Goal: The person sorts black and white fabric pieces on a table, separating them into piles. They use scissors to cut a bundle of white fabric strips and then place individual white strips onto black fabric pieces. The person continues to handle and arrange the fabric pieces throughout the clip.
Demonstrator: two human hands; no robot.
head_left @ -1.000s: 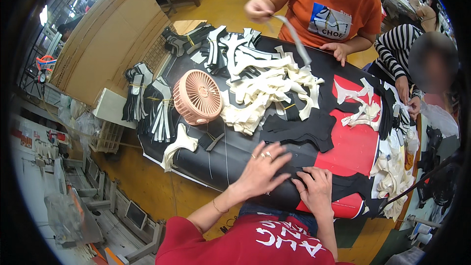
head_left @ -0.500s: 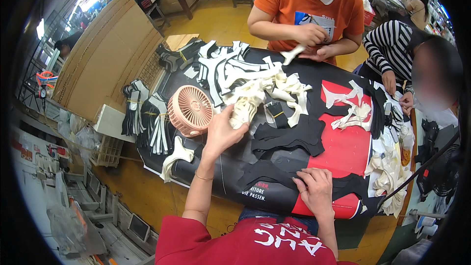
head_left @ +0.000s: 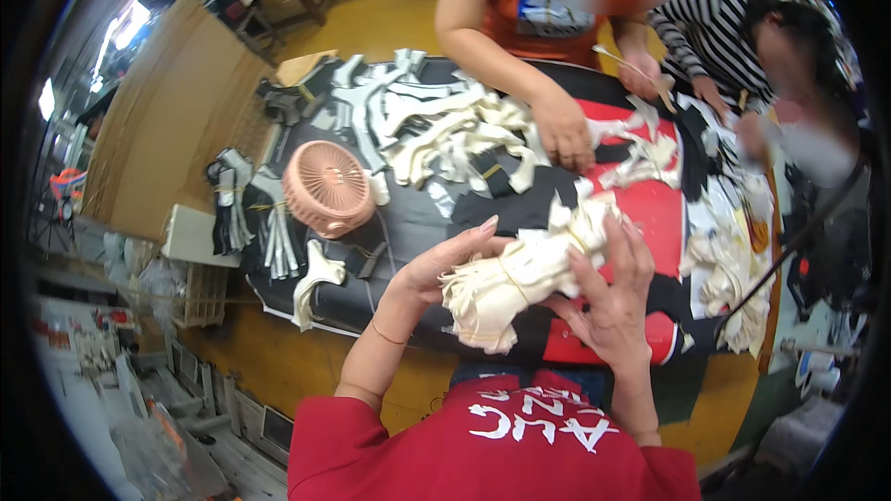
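The cream bundle [head_left: 520, 283] hides the left hand's [head_left: 436, 269] palm and most of its fingers [head_left: 478, 227]. Two people's faces across the table [head_left: 408, 223] are blurred; the picture's rim cuts off the black pieces [head_left: 227, 213] beyond.

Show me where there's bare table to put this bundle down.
Bare black table shows between the pink fan and the bundle in both hands; a red patch lies right of it. The far side, under white cut pieces and a co-worker's hand, is crowded.
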